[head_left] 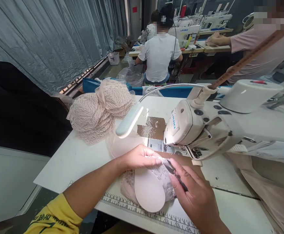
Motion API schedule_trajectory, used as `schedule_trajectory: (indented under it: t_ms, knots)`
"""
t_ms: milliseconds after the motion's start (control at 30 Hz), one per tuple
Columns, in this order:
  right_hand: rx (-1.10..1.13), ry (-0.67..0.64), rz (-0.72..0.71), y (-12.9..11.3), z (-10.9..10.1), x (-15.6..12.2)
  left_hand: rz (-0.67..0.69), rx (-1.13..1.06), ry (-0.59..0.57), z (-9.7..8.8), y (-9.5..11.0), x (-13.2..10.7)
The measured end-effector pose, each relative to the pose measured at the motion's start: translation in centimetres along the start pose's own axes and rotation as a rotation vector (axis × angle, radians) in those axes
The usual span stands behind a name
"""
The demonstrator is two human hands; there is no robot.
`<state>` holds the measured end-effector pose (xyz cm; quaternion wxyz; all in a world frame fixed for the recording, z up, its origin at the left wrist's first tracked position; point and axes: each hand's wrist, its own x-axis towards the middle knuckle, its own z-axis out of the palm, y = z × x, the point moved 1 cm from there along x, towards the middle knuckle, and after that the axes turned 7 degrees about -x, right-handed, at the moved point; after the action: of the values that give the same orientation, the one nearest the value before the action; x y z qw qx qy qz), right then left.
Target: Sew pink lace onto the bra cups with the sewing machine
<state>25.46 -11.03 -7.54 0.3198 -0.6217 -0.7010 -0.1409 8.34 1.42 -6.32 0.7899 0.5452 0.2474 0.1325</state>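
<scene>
A pale pink padded cup with lace trim [149, 190] lies on the white sewing table [78, 159] in front of the sewing machine [205, 130]. My left hand [138, 157] presses down on the lace at the cup's upper edge, fingers curled over the fabric. Just right of it, my right hand [193, 191] pinches a small dark tool, seemingly thread snips [174, 172], whose tip touches the lace. Both hands sit close below the needle area.
A pile of pink lace cups [100, 110] sits at the table's back left. A bendable lamp [129, 122] hangs above the work. A printed ruler [147, 213] runs along the table's front edge. Other people sit at machines behind.
</scene>
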Motion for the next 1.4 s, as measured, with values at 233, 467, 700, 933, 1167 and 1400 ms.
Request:
schedule_trajectory:
  t_ms: [233,467,700,933,1167,1400]
  knots:
    - [-0.023,0.0,-0.066,-0.27,-0.11,0.5,0.013,-0.012,-0.023,-0.09,-0.56,0.14]
    - [-0.043,-0.008,-0.045,-0.33,-0.1,0.44,-0.008,-0.001,-0.017,-0.09,-0.74,0.08]
    - [-0.058,-0.024,-0.039,-0.2,0.0,0.12,0.008,0.014,-0.011,-0.03,-0.6,0.0]
    - [-0.05,-0.005,-0.053,-0.24,-0.13,0.22,0.0,-0.006,-0.026,-0.02,-0.71,-0.01]
    - [-0.055,-0.023,-0.028,-0.21,0.01,0.12,-0.002,0.0,-0.022,-0.05,-0.83,0.06]
    - [-0.093,0.008,-0.072,-0.44,-0.23,0.45,-0.034,0.005,0.001,-0.05,-0.78,-0.01]
